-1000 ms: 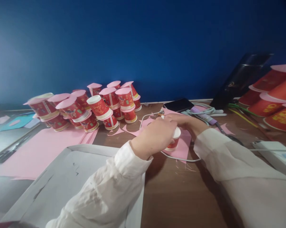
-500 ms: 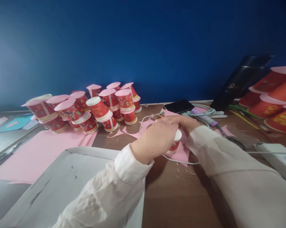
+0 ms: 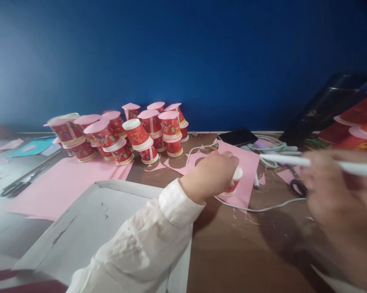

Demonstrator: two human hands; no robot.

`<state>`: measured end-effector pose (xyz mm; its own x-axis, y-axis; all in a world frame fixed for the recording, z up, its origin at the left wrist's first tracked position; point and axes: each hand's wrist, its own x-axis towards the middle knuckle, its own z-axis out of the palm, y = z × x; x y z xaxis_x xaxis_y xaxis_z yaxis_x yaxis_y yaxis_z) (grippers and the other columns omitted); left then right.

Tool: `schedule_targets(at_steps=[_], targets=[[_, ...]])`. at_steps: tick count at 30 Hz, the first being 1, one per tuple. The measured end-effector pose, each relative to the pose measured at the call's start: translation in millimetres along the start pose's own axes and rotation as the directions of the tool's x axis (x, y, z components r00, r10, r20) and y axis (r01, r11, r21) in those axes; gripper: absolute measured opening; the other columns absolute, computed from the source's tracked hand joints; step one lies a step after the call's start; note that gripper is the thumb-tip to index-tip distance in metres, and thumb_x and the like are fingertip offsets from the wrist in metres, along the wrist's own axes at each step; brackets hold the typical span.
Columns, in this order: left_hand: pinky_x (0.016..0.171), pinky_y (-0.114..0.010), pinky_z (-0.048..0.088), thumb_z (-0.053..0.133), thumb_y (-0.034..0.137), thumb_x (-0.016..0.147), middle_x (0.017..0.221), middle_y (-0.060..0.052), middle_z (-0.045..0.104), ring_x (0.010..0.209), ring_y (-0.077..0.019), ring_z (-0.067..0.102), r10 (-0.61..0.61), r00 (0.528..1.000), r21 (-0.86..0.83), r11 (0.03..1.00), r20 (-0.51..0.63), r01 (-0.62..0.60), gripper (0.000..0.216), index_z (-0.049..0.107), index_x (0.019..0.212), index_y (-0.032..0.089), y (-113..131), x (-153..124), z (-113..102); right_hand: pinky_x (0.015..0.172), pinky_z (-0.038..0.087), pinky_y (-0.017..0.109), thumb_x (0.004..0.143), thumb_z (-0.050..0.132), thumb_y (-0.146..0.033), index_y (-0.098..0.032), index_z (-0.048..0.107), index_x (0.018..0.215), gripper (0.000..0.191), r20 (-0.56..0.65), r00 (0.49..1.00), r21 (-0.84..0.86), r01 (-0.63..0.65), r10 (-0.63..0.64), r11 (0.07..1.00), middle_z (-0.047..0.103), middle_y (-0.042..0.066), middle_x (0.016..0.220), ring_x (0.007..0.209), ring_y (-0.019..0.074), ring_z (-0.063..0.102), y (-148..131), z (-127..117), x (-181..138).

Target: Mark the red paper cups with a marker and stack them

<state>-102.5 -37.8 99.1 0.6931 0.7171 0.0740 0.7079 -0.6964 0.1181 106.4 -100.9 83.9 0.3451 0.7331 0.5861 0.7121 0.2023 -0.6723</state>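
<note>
My left hand (image 3: 212, 173) is closed around a red paper cup (image 3: 231, 187), its fingers partly hidden behind the palm. The cup is upside down, pale base up, on a pink paper sheet (image 3: 244, 156) with cut-out edges. My right hand (image 3: 335, 195), blurred and close to the camera, grips a slim white pen (image 3: 287, 160), which points left toward the cup. Between the two hands, a short white pen-like piece (image 3: 256, 181) lies beside the pink sheet.
Stacked red cups (image 3: 149, 122) with pink paper discs stand along the wall, more at far right. Pink sheets (image 3: 58, 183) and a white box lid (image 3: 88, 228) lie left. Scissors (image 3: 297, 187), a phone (image 3: 237, 137), coiled cable (image 3: 270, 142) and a black bottle (image 3: 323, 110) are around.
My right hand has moved from beside the cup to the right and nearer the camera, now with a white pen in it. My left hand stays on the cup; the view has shifted slightly.
</note>
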Motion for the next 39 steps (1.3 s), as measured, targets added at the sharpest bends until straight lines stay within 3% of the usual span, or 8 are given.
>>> schedule_targets(at_steps=[1,3,4,7,12,20,30,39], targets=[[0.089,-0.039,0.052,0.061,0.020,0.090,0.117,-0.013,0.067,0.099,-0.0264,0.066,0.011,1.000,0.002,1.000,0.002,-0.011,0.021,0.066,0.109,0.014,-0.6,0.3,0.3,0.074,0.051,0.047,0.098,0.055,-0.050,-0.038,0.065,0.101,0.016,-0.009,1.000,0.027,0.019,-0.019,0.999,0.065,0.008,0.091,0.081,0.0290,0.064,-1.0,-8.4,-14.1],[0.088,-0.039,0.052,0.062,0.021,0.089,0.117,-0.013,0.067,0.099,-0.0266,0.065,0.027,1.000,-0.002,1.000,0.007,-0.027,0.020,0.067,0.108,0.014,-2.0,1.1,1.1,0.071,0.054,0.047,0.097,0.058,-0.040,-0.045,0.065,0.097,0.008,0.130,0.963,0.010,0.236,-0.236,0.972,0.069,0.004,0.087,0.078,0.0271,0.067,-0.8,-13.1,-38.1],[0.087,-0.039,0.053,0.063,0.022,0.089,0.117,-0.013,0.066,0.099,-0.0266,0.065,0.027,1.000,-0.010,1.000,0.010,-0.027,0.021,0.067,0.107,0.015,-2.7,1.7,1.6,0.068,0.056,0.045,0.096,0.060,-0.034,-0.045,0.066,0.100,0.013,0.229,0.915,0.061,0.327,-0.332,0.943,0.071,0.003,0.088,0.077,0.0269,0.069,0.4,-9.9,-47.4],[0.085,-0.037,0.053,0.067,0.024,0.085,0.117,-0.012,0.066,0.099,-0.0269,0.066,0.023,1.000,-0.028,0.999,0.013,-0.022,0.023,0.068,0.106,0.015,-3.9,3.2,3.7,0.069,0.060,0.040,0.095,0.061,-0.022,-0.042,0.067,0.118,0.031,0.279,0.806,0.214,0.478,-0.523,0.852,0.075,0.000,0.097,0.081,0.0244,0.072,5.9,12.1,-65.8],[0.084,-0.040,0.053,0.064,0.024,0.087,0.115,-0.014,0.068,0.100,-0.0300,0.065,0.035,0.999,-0.006,0.999,-0.019,-0.035,0.027,0.068,0.111,0.011,-3.4,3.1,5.0,0.070,0.060,0.033,0.098,0.061,-0.030,-0.036,0.071,0.121,0.026,0.432,0.753,0.227,0.442,-0.496,0.868,0.075,0.003,0.101,0.080,0.0213,0.073,9.7,45.0,-74.1],[0.080,-0.036,0.051,0.056,0.015,0.089,0.108,-0.014,0.069,0.092,-0.0265,0.066,0.071,0.996,0.028,0.997,-0.056,-0.069,0.022,0.069,0.107,0.010,0.1,-2.1,-2.7,0.063,0.053,0.029,0.103,0.050,-0.031,-0.026,0.072,0.110,0.024,0.504,0.686,0.126,0.543,-0.525,0.830,0.072,0.005,0.090,0.073,0.0185,0.070,15.3,66.0,-74.6],[0.082,-0.036,0.052,0.061,0.019,0.090,0.108,-0.012,0.068,0.096,-0.0265,0.067,0.041,0.999,0.040,0.998,-0.008,-0.041,0.019,0.067,0.107,0.012,1.7,-2.9,-5.7,0.058,0.052,0.030,0.105,0.044,-0.028,-0.020,0.068,0.109,0.025,0.507,0.628,0.083,0.646,-0.590,0.759,0.072,0.006,0.094,0.071,0.0186,0.070,7.5,61.6,-75.7],[0.079,-0.035,0.053,0.061,0.021,0.090,0.114,-0.013,0.068,0.098,-0.0275,0.067,0.034,0.999,0.034,0.999,0.000,-0.034,0.025,0.067,0.112,0.011,0.9,-2.6,-5.3,0.056,0.053,0.029,0.106,0.044,-0.033,-0.023,0.067,0.115,0.026,0.521,0.637,0.072,0.630,-0.567,0.774,0.071,0.005,0.090,0.067,0.0183,0.069,7.5,48.4,-82.3]])
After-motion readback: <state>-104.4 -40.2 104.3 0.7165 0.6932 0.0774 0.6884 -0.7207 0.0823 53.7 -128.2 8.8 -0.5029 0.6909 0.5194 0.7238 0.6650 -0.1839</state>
